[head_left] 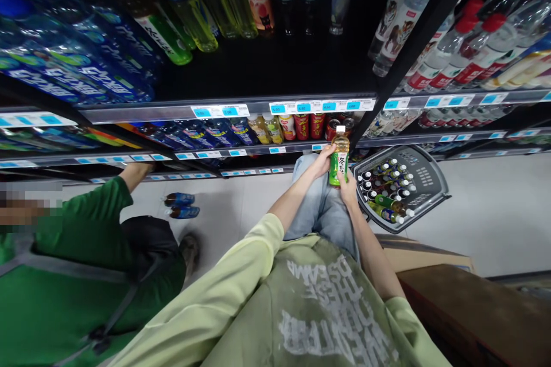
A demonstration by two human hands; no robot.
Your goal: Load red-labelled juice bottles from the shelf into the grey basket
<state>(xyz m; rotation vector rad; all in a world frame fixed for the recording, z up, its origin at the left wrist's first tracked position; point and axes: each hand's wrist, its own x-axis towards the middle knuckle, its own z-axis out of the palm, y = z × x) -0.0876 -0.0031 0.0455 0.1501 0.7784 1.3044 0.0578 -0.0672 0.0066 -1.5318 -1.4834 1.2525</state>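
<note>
Between my two hands, above my knees, is an upright drink bottle (339,156) with a white cap, a green label and amber liquid. My left hand (323,161) grips it from the left near its shoulder. Lower down on the right side, my right hand (348,188) is closed around it, thumb across the label. Just to the right stands a grey shopping basket (424,175) holding several bottles, mostly dark with white caps, plus a green-labelled bottle (388,202) like the one in my hands.
Shelves of drinks rise in front, with a price-tagged shelf edge (258,108). Two blue bottles (183,205) lie on the floor to the left. A co-worker in a green shirt (81,241) reaches into the lower shelf. Cardboard boxes (465,304) stand at my right.
</note>
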